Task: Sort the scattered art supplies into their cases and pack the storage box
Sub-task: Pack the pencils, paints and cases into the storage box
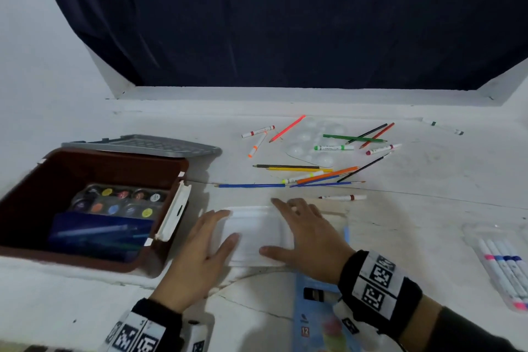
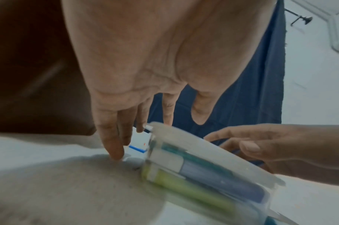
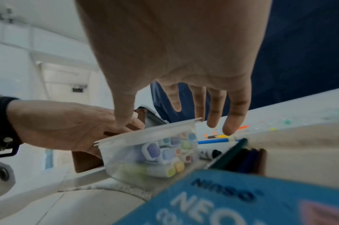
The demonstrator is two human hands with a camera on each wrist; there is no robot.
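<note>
One clear, lidded rectangular plastic case (image 1: 258,234) filled with pastel-capped markers sits on the white tabletop (image 1: 414,208), just right of the brown open storage box (image 1: 120,261) and close to the near edge. Handling, as judged: light, rigid, smooth-walled and somewhat slippery; the loose markers inside are likely to shift if it is tipped. Best hold: the two short ends, under the projecting lid rim, keeping it level. Long axis: it looks to run left to right across the tabletop, and the wrist views suggest the markers lie along it, cap ends facing the right hand; the left end appears lifted a little, though blur leaves this uncertain.

Left hand (image 1: 200,248): fingers straight, laid against the case's left end, not curled round it. Right hand (image 1: 305,237): fingers spread flat over the lid's right part, thumb along the near edge, pressing rather than gripping.

Storage box contents: a tray of round paint pots (image 1: 120,200) and a dark blue pouch (image 1: 100,234); its grey lid (image 1: 148,146) lies behind it.

Near right: a blue printed carton (image 1: 317,320), partly under the right wrist. Far right: a clear pack of white markers (image 1: 505,268). Beyond the case: scattered coloured pencils, markers and brushes (image 1: 308,174) around a clear mixing palette (image 1: 311,146), not yet sorted.
</note>
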